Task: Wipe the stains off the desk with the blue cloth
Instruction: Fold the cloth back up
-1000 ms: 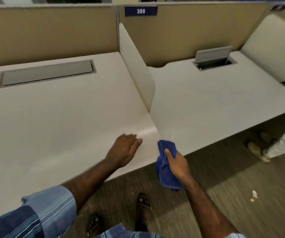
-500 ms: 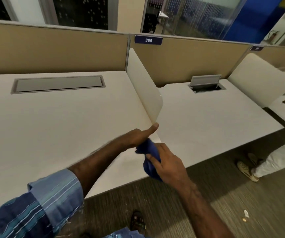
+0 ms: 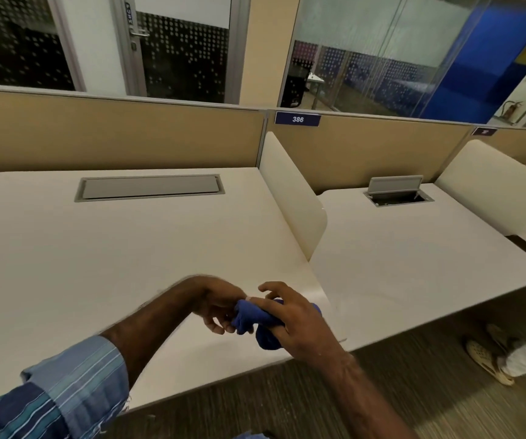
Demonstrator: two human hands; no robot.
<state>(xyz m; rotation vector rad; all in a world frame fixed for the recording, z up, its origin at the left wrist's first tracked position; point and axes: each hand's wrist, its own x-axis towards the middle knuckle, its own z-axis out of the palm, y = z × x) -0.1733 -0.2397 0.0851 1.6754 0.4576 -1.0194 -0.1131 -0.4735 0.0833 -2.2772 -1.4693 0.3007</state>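
Observation:
The blue cloth (image 3: 255, 321) is bunched up between both of my hands, just above the front edge of the white desk (image 3: 97, 264). My right hand (image 3: 296, 324) wraps over the cloth from the right and hides much of it. My left hand (image 3: 220, 307) pinches the cloth's left end with its fingertips. I cannot make out any stain on the desk surface.
A white divider panel (image 3: 290, 198) stands between this desk and the neighbouring desk (image 3: 413, 258). A closed grey cable hatch (image 3: 149, 187) lies at the back; an open hatch (image 3: 397, 193) is on the right desk. Another person's sandalled foot (image 3: 489, 359) is on the floor at right.
The view tilted up. My left hand lifted off the desk and came over to grip the cloth; my right hand raised the cloth from below the desk edge to above it.

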